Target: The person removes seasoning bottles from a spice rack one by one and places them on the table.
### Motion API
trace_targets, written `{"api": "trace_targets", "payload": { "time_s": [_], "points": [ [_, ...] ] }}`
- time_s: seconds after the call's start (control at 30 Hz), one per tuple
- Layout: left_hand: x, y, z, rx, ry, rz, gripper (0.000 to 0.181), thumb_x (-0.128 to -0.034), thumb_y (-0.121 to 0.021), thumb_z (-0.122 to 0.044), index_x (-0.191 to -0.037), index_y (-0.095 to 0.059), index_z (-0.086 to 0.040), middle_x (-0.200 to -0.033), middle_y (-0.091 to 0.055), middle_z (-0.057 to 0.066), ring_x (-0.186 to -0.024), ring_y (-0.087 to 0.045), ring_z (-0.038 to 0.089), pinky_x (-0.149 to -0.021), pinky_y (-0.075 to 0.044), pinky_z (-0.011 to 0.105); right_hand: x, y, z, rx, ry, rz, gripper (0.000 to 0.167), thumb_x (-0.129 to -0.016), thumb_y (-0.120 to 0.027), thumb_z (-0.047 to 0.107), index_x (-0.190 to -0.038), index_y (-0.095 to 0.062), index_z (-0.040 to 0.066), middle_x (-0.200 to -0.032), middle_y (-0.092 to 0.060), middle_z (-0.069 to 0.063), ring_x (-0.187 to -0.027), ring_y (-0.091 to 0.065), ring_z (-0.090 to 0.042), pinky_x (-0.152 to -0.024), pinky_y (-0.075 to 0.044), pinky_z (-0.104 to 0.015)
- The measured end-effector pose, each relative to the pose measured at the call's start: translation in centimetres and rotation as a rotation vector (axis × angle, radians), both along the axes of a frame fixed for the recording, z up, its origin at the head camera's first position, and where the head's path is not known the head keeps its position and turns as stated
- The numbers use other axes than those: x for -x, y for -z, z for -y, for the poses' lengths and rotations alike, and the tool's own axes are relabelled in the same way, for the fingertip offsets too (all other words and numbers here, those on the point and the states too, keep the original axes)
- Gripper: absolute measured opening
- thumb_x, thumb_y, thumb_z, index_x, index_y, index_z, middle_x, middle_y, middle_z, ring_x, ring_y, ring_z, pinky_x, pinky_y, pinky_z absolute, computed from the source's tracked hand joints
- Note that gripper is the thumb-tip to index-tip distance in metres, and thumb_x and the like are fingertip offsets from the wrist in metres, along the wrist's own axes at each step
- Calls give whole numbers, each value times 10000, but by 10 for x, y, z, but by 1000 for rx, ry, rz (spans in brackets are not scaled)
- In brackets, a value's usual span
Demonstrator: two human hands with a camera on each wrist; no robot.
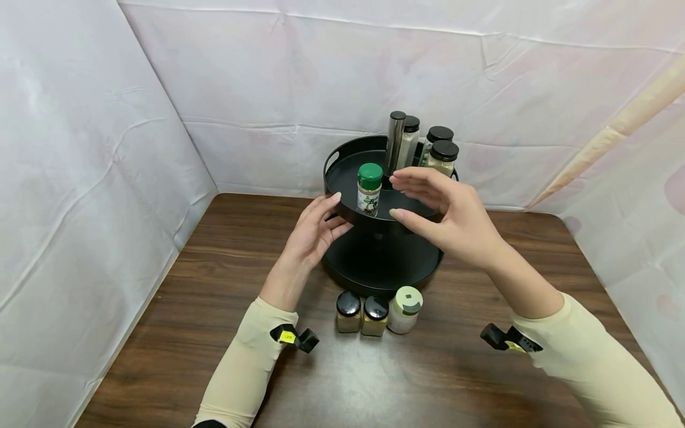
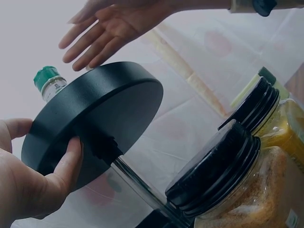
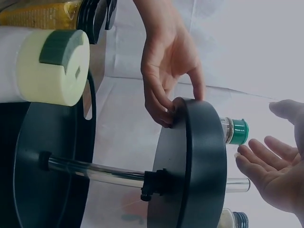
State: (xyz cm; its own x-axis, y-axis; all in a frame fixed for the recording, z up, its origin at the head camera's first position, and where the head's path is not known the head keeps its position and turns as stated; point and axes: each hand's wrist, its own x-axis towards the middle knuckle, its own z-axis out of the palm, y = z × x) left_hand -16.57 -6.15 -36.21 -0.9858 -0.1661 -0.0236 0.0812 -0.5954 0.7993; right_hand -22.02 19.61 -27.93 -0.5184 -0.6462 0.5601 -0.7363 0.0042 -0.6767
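Observation:
A black two-tier round rack point(image 1: 374, 261) stands on the table, a metal post joining its tiers. My left hand point(image 1: 310, 235) grips the upper tray's rim at its left side, thumb at the top edge and fingers beneath, as the left wrist view also shows. A green-capped spice jar point(image 1: 369, 190) stands upright on the upper tray near the front rim. To the right of that jar hovers my right hand point(image 1: 449, 214), fingers and thumb spread apart with nothing between them. Behind it, several black-capped jars point(image 1: 443, 156) stand on the tray beside the post.
Two black-capped square jars point(image 1: 348, 312) and a white jar with a pale green lid point(image 1: 405, 310) stand on the wooden table point(image 1: 241, 273) in front of the rack. White cloth point(image 1: 294, 77) hangs behind and at both sides.

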Motion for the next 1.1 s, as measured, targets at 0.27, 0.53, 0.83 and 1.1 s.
{"api": "trace_targets", "payload": {
  "time_s": [0.27,0.53,0.83,1.1],
  "points": [
    [1,1,0,2,5,6,148,-1061,-588,-164,-1176,-526,-94,-1134,-624,80,-997,-700,224,-861,-611,339,8,-3,6,-32,11,7,534,-933,-826,59,-1425,-627,113,-1380,-672,12,-1268,-652,-151,-1065,-517,-310],
    [1,0,-1,1,7,2,96,-1066,-591,-165,-1125,-545,-105,-1090,-632,69,-957,-709,215,-844,-616,338,14,-6,14,-52,-2,54,539,-946,-814,71,-1439,-597,88,-1422,-624,-67,-1304,-633,-218,-1078,-511,-321],
    [0,0,-1,-1,3,7,107,-1071,-597,-172,-1136,-540,-109,-1125,-620,89,-955,-711,215,-841,-617,344,18,-7,25,-87,-1,108,576,-931,-838,107,-1443,-574,100,-1420,-599,-24,-1293,-624,-201,-1075,-517,-336],
    [1,1,-1,3,8,7,183,-1066,-596,-178,-1213,-526,-96,-1166,-612,97,-997,-709,216,-858,-613,339,21,-8,33,-103,-8,112,584,-934,-840,131,-1445,-560,91,-1398,-608,-39,-1248,-653,-208,-1056,-535,-365]
  ]
}}
